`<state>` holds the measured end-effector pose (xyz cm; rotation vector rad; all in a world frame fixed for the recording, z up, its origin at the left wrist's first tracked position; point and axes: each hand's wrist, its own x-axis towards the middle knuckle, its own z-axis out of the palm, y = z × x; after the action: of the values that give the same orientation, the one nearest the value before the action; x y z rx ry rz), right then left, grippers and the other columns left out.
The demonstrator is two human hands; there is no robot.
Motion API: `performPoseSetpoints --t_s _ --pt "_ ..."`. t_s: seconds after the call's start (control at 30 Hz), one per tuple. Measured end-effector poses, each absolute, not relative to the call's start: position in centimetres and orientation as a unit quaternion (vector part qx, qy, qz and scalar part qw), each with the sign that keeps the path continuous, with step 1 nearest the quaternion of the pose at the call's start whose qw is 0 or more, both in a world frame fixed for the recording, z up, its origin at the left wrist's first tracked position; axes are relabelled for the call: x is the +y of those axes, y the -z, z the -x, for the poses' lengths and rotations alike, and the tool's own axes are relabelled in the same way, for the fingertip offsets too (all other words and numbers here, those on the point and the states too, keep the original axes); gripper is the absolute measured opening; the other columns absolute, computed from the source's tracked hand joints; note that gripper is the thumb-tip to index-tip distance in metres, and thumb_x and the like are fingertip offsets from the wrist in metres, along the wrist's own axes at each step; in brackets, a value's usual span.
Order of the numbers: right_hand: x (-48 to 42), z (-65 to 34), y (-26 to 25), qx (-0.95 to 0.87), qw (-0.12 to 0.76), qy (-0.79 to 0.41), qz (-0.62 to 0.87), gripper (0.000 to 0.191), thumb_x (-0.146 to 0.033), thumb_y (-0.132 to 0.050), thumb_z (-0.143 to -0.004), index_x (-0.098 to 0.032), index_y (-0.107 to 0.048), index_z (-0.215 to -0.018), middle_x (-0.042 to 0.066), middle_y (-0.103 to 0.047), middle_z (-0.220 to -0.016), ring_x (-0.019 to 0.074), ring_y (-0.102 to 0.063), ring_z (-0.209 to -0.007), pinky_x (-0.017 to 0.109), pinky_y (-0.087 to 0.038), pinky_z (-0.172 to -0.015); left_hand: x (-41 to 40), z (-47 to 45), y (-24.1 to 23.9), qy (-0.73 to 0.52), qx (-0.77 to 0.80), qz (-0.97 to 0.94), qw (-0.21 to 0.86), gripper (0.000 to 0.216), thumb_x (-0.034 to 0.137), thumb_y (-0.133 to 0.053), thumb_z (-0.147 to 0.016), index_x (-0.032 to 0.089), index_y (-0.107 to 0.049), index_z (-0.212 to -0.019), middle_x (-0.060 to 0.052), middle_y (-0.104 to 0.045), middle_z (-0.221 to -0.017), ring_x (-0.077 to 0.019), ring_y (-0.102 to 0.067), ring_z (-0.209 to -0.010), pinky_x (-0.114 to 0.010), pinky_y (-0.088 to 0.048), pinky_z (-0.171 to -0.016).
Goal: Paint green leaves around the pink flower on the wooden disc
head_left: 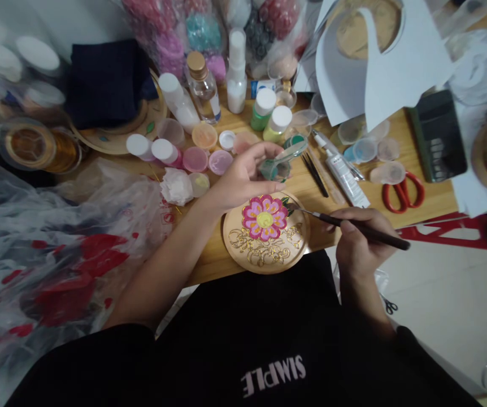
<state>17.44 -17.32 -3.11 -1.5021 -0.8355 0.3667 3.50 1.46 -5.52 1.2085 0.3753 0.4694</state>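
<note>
A round wooden disc (243, 254) lies at the table's front edge, painted with a pink and yellow flower and gold scrollwork. My right hand (360, 237) is closed around a thin dark paintbrush (353, 225); its tip touches a green leaf beside the flower. My left hand (243, 175) hovers just above the disc, fingers curled around a small clear cup of green paint (278, 167).
Several small paint pots (195, 159), bottles (203, 85) and tubes (345, 178) crowd the wooden table (396, 135). Red-handled scissors (402, 192) lie at the right near a dark calculator (438, 135). White paper (379, 73) sits at the back right, crumpled plastic (57, 249) at the left.
</note>
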Motion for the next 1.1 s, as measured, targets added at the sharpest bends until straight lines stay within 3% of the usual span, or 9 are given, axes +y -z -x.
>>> performPoseSetpoints --t_s 0.47,1.1 --pt "-17.32 -17.49 2.93 -0.373 0.630 -0.175 0.659 0.011 -0.016 -0.064 -0.077 -0.022 -0.072 -0.080 -0.004 -0.068 -0.064 0.0115 -0.063 -0.054 0.027 -0.052 -0.052 1.40 -3.48 5.44 -0.215 0.176 -0.564 0.777 0.051 0.027 -0.080 -0.066 0.021 -0.052 -0.108 -0.004 -0.060 -0.116 -0.0250 -0.065 -0.113 -0.044 -0.052 -0.099" --pt "-17.34 -17.54 2.91 -0.381 0.620 -0.152 0.669 0.010 -0.016 -0.066 -0.078 -0.022 -0.073 -0.081 -0.005 -0.067 -0.065 0.0102 -0.062 -0.054 0.025 -0.050 -0.051 1.41 -3.45 5.51 -0.221 0.185 -0.557 0.779 0.051 0.024 -0.082 -0.064 0.021 -0.054 -0.108 -0.003 -0.063 -0.117 -0.0204 -0.068 -0.108 -0.034 -0.056 -0.094"
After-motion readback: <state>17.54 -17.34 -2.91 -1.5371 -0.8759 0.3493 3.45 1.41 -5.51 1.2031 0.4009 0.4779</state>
